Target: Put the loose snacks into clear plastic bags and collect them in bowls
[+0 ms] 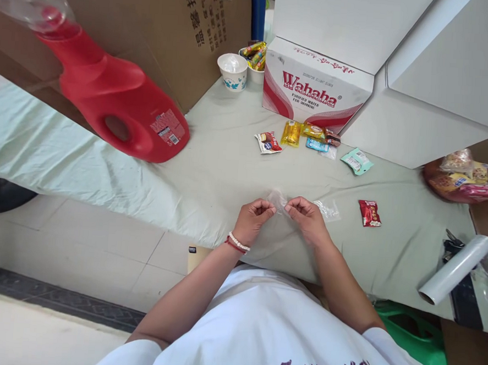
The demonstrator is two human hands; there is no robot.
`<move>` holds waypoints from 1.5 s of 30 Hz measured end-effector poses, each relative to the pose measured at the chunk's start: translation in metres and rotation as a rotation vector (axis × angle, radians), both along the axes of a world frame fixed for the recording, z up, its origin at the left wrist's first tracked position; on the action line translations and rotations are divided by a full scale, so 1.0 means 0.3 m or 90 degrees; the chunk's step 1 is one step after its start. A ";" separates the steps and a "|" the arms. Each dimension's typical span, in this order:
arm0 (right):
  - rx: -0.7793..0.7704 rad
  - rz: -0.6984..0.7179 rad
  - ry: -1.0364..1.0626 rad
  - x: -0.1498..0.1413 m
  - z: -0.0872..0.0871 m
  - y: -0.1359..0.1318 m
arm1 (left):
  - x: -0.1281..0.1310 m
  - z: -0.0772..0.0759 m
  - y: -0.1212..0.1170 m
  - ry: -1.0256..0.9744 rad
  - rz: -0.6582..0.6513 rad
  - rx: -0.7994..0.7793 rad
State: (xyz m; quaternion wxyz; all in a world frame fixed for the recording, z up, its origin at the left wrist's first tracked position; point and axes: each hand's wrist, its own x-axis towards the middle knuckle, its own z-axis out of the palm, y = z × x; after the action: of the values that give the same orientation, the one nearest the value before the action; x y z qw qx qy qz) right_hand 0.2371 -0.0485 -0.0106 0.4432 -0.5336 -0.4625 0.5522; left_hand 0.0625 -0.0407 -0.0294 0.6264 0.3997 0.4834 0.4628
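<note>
Between my hands, just above the cloth-covered table, is a small clear plastic bag (pixel 277 199). My left hand (pixel 254 218) pinches its left side between thumb and fingers. The fingers of my right hand (pixel 308 218) are closed on its right side. Another flat clear plastic bag (pixel 329 210) lies on the cloth beside my right hand. Farther right rests a red snack packet (pixel 370 213). Beyond my hands lie a white and red snack packet (pixel 268 142), a yellow packet (pixel 291 133), a blue packet (pixel 317 144) and a mint green packet (pixel 356 161).
A red detergent jug (pixel 124 109) stands at the left by a cardboard box (pixel 154 28). Paper cups (pixel 233 74), one with wrapped sticks, stand at the back near a Wahaha carton (pixel 316 90). A plastic film roll (pixel 457 270) and a snack bowl (pixel 434 180) are at the right.
</note>
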 end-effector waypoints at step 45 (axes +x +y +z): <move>0.009 -0.181 -0.089 0.028 0.049 -0.019 | 0.069 0.129 0.007 -0.211 0.224 -0.020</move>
State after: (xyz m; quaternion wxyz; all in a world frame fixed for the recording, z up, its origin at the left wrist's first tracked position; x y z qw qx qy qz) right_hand 0.2455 -0.0544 0.0043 0.4872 -0.6277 -0.4159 0.4423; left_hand 0.0831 -0.0388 0.0094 0.6129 0.2183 0.4433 0.6166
